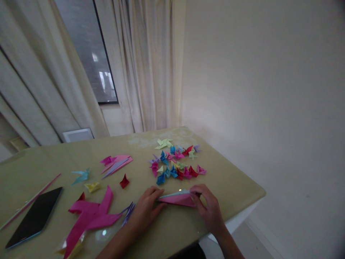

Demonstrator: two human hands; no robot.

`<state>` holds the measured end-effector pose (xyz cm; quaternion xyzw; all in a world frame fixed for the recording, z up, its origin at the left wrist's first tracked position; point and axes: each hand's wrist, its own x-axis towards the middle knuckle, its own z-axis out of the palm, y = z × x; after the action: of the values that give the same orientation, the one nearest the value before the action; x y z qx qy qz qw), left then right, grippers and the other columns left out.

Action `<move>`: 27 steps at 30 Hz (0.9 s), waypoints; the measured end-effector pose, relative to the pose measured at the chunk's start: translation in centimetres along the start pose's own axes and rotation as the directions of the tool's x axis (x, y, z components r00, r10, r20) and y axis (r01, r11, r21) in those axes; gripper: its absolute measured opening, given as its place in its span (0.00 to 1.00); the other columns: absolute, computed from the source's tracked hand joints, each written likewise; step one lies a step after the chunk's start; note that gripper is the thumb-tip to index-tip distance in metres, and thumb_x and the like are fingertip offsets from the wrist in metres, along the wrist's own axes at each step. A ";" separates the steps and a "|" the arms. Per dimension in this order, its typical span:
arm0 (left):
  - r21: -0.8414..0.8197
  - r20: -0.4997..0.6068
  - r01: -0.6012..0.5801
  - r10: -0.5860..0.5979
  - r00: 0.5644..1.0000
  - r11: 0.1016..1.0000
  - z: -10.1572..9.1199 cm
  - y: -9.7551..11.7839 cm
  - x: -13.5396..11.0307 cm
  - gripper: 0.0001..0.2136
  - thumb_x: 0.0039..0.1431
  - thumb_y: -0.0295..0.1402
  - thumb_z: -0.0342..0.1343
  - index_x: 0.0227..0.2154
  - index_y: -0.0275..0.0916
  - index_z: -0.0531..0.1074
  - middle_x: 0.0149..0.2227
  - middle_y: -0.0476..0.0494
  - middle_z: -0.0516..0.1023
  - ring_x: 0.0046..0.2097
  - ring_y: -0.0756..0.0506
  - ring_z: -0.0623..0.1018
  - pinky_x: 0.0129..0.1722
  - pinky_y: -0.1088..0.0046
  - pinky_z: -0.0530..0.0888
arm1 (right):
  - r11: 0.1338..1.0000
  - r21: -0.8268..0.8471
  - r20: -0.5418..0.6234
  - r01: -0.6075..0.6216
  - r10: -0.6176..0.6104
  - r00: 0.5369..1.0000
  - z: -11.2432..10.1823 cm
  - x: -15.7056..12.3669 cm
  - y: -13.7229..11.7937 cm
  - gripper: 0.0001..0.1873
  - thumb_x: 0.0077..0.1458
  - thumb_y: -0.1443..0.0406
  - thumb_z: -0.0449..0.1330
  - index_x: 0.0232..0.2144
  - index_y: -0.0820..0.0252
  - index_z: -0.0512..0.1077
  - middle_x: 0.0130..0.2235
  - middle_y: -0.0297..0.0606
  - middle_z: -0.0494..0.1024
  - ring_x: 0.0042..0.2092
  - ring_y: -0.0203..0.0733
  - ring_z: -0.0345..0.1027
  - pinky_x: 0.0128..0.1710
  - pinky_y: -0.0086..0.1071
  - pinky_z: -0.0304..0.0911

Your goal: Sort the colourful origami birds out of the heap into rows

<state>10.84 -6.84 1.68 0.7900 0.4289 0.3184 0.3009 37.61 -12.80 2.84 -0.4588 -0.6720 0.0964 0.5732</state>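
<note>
On the yellowish desk [231,183], well to the left of the one large magenta paper pinwheel [93,215], lie one long, thin pink-and-pale stick [30,202] and, nearer to the pinwheel, one tablet [35,217] with a dark screen. Just beyond the pinwheel are one light-blue origami piece [81,175] and one yellow origami piece [92,187]; one dark-red tip [81,197] shows at its far left arm, and yellow paper [76,250] peeps out by its near arm. Beyond it and slightly right, flat folded sheets [118,165] in pink and lavender overlap, their number unclear, with one magenta origami piece [108,160] at their left end. One red origami piece [124,181] sits beyond its right side; one bundle of purple paper points [128,214] is at its right arm's tip. To the pinwheel's right, the person's left grip [147,207] is closed, thumb and forefinger on the left tip of one pink and light-blue folded paper [178,200]. Farther off, beyond and right of the pinwheel, come one pale-green pinwheel [163,144] and a cluster of small origami figures [174,171], roughly two dozen, overlapping too much for an exact count; about five are strong blue. Farthest right of the magenta pinwheel, the right grip [207,205] pinches the folded paper's other end.
</note>
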 end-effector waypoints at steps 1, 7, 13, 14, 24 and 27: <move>-0.010 -0.028 -0.012 0.012 1.000 1.000 0.0 -0.1 0.0 0.20 0.58 0.35 0.67 0.54 0.47 0.81 0.53 0.37 0.80 0.53 0.35 0.79 0.56 0.57 0.75 | 1.000 0.013 -0.009 -0.013 0.013 1.000 0.0 0.0 0.0 0.08 0.69 0.62 0.60 0.39 0.55 0.78 0.36 0.39 0.81 0.38 0.43 0.77 0.38 0.32 0.74; -0.042 -0.081 -0.175 0.171 0.982 0.984 -0.6 0.6 -0.4 0.16 0.63 0.37 0.65 0.53 0.48 0.81 0.45 0.40 0.84 0.44 0.40 0.81 0.47 0.64 0.78 | 0.996 0.029 -0.026 -0.087 0.088 0.996 -0.1 -0.2 0.2 0.10 0.68 0.59 0.62 0.37 0.57 0.79 0.33 0.38 0.82 0.35 0.42 0.78 0.35 0.29 0.74; -0.029 -0.164 -0.311 0.302 0.939 0.950 -0.3 0.9 -0.5 0.09 0.69 0.36 0.59 0.46 0.46 0.83 0.36 0.43 0.84 0.38 0.45 0.82 0.39 0.71 0.78 | 1.000 -0.027 -0.012 -0.004 0.004 1.000 0.0 -0.1 -0.2 0.07 0.68 0.62 0.61 0.39 0.56 0.80 0.33 0.37 0.82 0.34 0.40 0.78 0.35 0.28 0.73; -0.028 -0.189 -0.325 0.314 0.930 0.945 -0.3 0.8 -0.5 0.09 0.69 0.36 0.59 0.47 0.46 0.83 0.36 0.44 0.84 0.37 0.45 0.82 0.39 0.72 0.78 | 1.000 -0.025 -0.013 0.017 -0.017 1.000 0.0 -0.1 -0.2 0.06 0.68 0.63 0.61 0.39 0.56 0.79 0.33 0.36 0.81 0.34 0.40 0.78 0.35 0.28 0.73; -0.030 -0.165 -0.357 0.347 0.923 0.934 -0.4 0.6 -0.1 0.08 0.69 0.30 0.59 0.44 0.45 0.82 0.40 0.44 0.84 0.42 0.46 0.83 0.42 0.74 0.79 | 0.995 -0.041 0.006 0.087 -0.087 0.996 -0.2 -0.4 -0.6 0.04 0.67 0.67 0.61 0.38 0.55 0.76 0.37 0.38 0.80 0.40 0.43 0.77 0.41 0.32 0.73; 0.021 -0.099 -0.346 0.346 0.933 0.938 -0.4 0.3 0.0 0.09 0.69 0.30 0.58 0.45 0.46 0.83 0.42 0.43 0.84 0.43 0.45 0.83 0.44 0.71 0.80 | 0.995 -0.067 0.017 0.072 -0.071 0.997 0.0 -0.4 -0.6 0.05 0.68 0.66 0.61 0.36 0.55 0.75 0.34 0.37 0.78 0.35 0.41 0.74 0.36 0.30 0.71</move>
<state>10.63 -6.91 2.16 0.8367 0.2984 0.4050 0.2166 37.30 -13.44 3.02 -0.4528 -0.6949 0.0565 0.5558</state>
